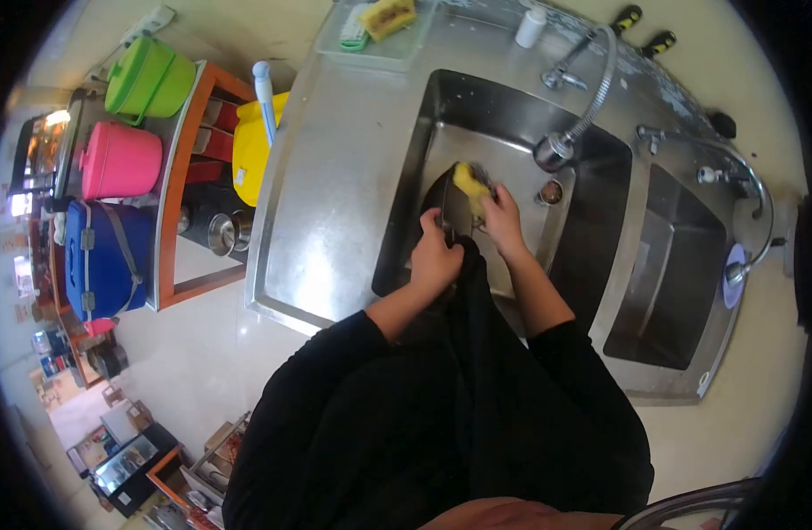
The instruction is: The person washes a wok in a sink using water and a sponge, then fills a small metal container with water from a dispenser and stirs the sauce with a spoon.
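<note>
Over the left sink basin [508,137], my left hand [436,258] is closed on the near edge of a dark pan [456,208], which is tilted. Its full shape is partly hidden by my hand and black clothing. My right hand [501,219] grips a yellow sponge [470,182] that presses against the pan's upper part. Beside the sponge, something grey and mesh-like shows, too small to make out. A drain with brownish scraps [550,192] lies right of my right hand.
A spring-necked faucet [553,152] hangs over the left basin. To the right is a second basin [671,265] with a curved faucet [759,190]. A clear tray [379,57] holding sponges sits at the back left. Buckets [121,161] stand on an orange-edged rack at left.
</note>
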A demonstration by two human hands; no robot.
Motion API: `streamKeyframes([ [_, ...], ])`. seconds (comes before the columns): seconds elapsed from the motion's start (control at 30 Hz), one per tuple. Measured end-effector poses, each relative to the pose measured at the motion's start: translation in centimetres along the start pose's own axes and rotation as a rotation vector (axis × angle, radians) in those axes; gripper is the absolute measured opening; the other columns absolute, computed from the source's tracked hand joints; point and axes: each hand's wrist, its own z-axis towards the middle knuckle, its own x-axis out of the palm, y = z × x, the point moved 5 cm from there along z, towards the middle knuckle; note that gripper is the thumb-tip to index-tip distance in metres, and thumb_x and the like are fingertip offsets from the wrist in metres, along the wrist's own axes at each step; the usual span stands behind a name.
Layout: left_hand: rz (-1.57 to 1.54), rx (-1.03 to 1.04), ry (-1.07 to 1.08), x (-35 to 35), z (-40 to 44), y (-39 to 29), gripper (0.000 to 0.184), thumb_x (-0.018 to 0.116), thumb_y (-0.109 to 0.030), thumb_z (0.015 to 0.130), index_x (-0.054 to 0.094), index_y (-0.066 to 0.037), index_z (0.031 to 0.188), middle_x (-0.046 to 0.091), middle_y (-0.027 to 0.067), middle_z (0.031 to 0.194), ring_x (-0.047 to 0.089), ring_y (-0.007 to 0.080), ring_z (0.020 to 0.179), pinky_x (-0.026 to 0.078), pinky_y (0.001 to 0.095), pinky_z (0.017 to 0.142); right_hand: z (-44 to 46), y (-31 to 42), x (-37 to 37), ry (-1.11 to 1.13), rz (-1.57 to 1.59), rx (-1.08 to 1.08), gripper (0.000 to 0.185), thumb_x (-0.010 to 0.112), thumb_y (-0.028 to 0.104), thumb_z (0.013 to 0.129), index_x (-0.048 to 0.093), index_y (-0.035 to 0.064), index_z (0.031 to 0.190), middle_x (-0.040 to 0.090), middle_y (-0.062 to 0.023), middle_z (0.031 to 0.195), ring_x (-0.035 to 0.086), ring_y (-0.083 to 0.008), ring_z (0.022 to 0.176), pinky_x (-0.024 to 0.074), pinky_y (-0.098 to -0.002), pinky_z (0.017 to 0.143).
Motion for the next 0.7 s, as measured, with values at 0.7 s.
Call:
streamKeyframes([
  [0.7,-0.466,0.109,0.137,-11.5,-9.2,-2.2,0.071,0.055,0.011,0.072,0.022,-0.004,0.134,0.053,0.0043,0.070,0.054,0.0105,0.064,0.047,0.0227,0.063,-8.3,2.7,6.4,0.548,-0.226,-0.237,0.040,0.068,0.017,0.075,0.056,0.0028,0.110,0.063,-0.0170,0.100,0.062,-0.0278,0.094,0.0481,-0.0352,0.081],
])
